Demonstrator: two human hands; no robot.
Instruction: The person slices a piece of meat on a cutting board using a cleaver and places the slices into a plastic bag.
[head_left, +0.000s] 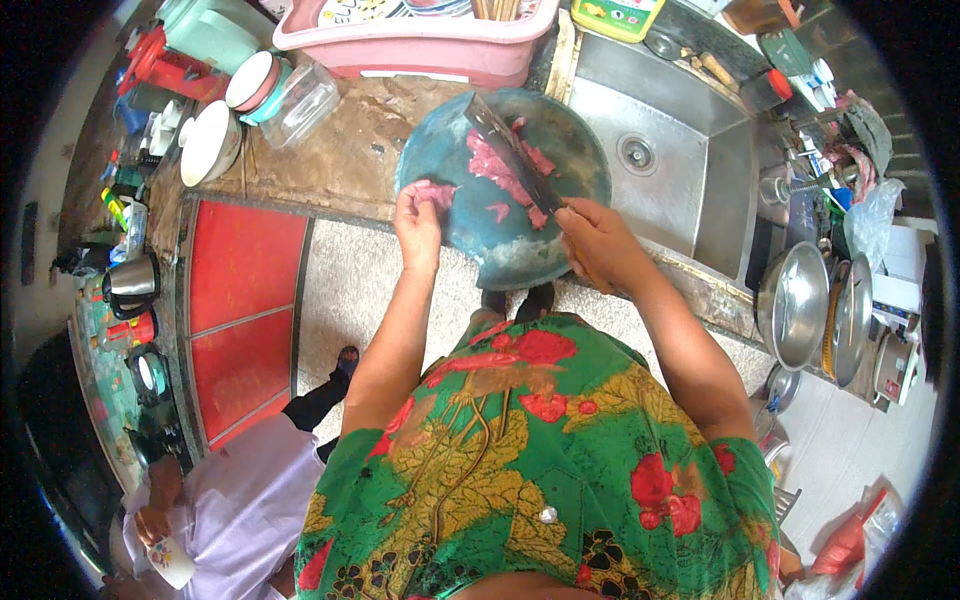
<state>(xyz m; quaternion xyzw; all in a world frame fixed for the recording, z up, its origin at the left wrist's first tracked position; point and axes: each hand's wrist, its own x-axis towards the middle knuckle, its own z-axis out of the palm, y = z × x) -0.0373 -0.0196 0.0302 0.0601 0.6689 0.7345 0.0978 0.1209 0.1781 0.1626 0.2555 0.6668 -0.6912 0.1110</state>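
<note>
My left hand (418, 225) pinches a piece of raw meat (436, 196) at the left edge of a round blue-green cutting board (517, 262). In my right hand (600, 244) is the handle of a cleaver (510, 150), its dark blade slanting up and left across the board. Several slices of raw pink meat (491, 166) lie on the board under and beside the blade. A small scrap of meat (498, 211) sits apart, nearer to me. The blade covers part of the meat, and my fingers hide most of the cleaver's handle.
Right of the board is a stainless steel sink (664, 142). A pink plastic basin (442, 52) with dishes and chopsticks stands behind it. Left are a white bowl (212, 144) and a clear plastic container (304, 105). A metal basin (793, 307) leans at right. Another person (240, 487) holds a bowl at lower left.
</note>
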